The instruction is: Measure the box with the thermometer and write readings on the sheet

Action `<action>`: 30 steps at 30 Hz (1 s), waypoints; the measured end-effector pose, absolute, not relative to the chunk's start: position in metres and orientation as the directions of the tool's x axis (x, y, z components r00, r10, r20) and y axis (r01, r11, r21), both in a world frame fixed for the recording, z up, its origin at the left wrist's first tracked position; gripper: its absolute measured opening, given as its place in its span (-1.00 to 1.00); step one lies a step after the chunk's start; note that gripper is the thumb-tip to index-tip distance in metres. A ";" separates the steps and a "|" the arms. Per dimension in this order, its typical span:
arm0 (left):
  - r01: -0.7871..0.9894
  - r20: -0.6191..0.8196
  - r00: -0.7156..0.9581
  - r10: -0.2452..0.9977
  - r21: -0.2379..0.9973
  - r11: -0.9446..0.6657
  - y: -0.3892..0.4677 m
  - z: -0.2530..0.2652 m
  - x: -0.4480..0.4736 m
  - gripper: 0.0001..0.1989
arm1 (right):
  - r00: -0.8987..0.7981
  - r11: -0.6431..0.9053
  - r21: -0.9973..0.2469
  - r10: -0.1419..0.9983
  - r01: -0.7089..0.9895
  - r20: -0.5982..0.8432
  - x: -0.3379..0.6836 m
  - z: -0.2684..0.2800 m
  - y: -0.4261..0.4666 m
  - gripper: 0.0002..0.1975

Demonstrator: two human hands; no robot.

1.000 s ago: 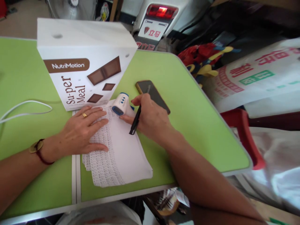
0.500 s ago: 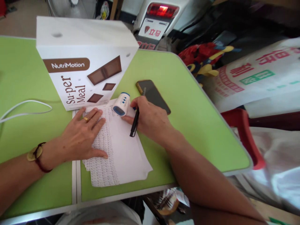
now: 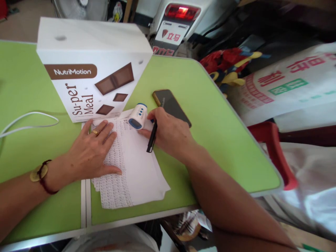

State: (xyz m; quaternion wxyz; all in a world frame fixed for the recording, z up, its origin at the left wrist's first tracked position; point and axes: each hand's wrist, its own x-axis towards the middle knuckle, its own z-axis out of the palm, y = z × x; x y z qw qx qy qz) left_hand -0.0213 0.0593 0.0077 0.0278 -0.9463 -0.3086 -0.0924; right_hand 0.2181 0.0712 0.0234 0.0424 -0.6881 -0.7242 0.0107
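My left hand (image 3: 90, 154) lies flat with fingers spread on a stack of paper sheets (image 3: 143, 178), which carry rows of handwriting on their left part. In my right hand (image 3: 170, 134) are a black pen (image 3: 151, 138), slanting down between the fingers, and a white and blue handheld device (image 3: 138, 116) that looks like an infrared thermometer. Its handle runs into my fingers, and its small dark screen and blue buttons face up over the top of the sheets. A tall white NutriMotion box (image 3: 91, 84) stands just behind the paper, near my left fingertips.
A phone (image 3: 173, 106) in a yellow-edged case lies beyond my right hand on the green table (image 3: 223, 150). At the left is a white cable (image 3: 34, 113). A red chair (image 3: 278, 154) and a large printed white bag (image 3: 286, 80) are off the right edge.
The box has shifted slightly left. The thermometer has moved a little to the right and tilted slightly in my right hand. My left hand stays on the sheets, almost unmoved.
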 end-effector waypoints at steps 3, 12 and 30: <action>0.588 0.196 0.793 0.578 0.007 -0.809 0.060 0.007 -0.022 -0.10 | -0.064 0.069 -0.076 0.996 0.995 0.061 0.219 0.023 0.071 -0.65; 0.547 0.248 0.804 0.540 0.043 -0.836 0.065 0.002 -0.027 -0.11 | -0.059 0.061 -0.046 0.998 0.997 0.035 0.219 0.027 0.070 -0.65; 0.576 0.226 0.789 0.571 0.053 -0.816 0.063 0.001 -0.025 -0.07 | -0.301 0.511 -0.258 0.768 0.820 0.565 0.218 0.019 0.062 -0.80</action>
